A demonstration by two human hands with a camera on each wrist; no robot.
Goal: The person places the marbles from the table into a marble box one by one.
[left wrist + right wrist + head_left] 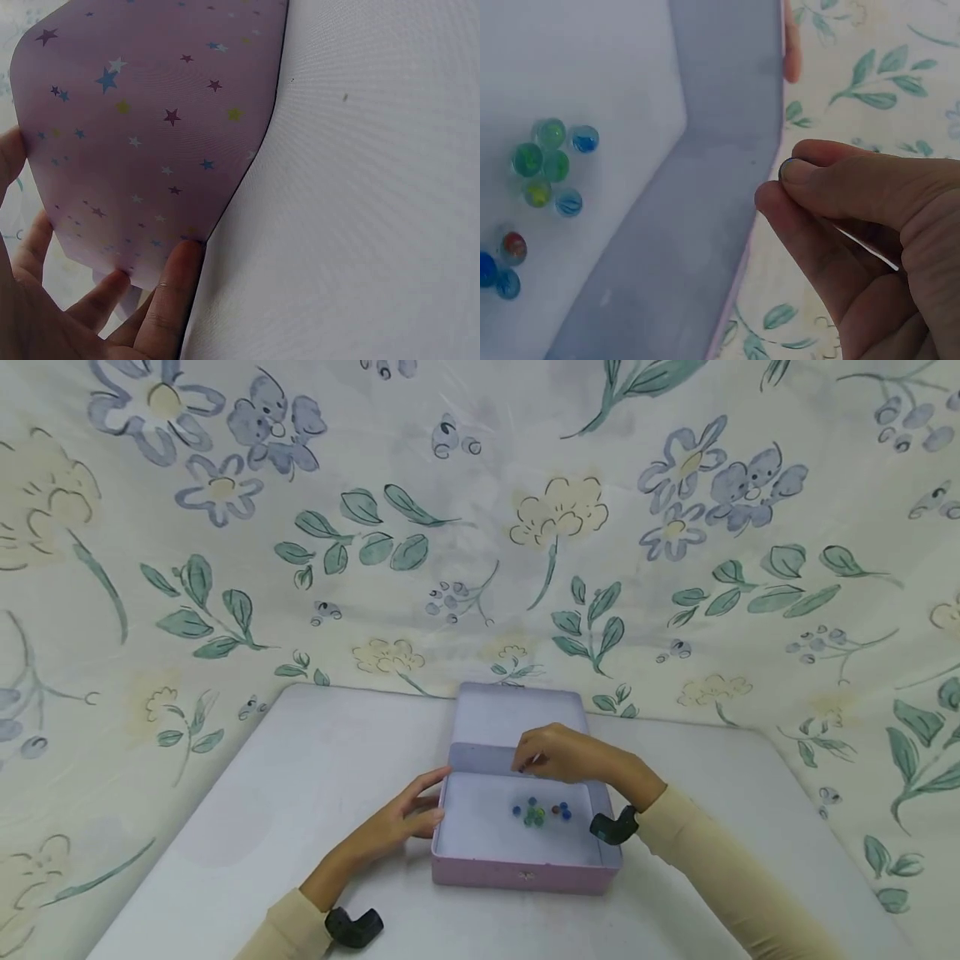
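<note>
A lilac tin box (525, 875) with its hinged lid (517, 708) raised lies on the table. Several glass marbles (534, 816), in green, blue, yellow and reddish brown, are on its floor. My left hand (401, 818) rests against the box's left side. Its spread fingers (105, 296) touch the star-printed outer wall (150, 142). Over the back part of the box, my right hand (562, 753) pinches a small dark marble (785, 169) between thumb and forefinger. Most of that marble is hidden by the fingertips.
The white table (337, 752) extends on both sides of the box. Behind it hangs a floral cloth (480, 527). A black wrist camera (356, 928) sits on the left wrist and another camera (615, 827) on the right, just over the box's right edge.
</note>
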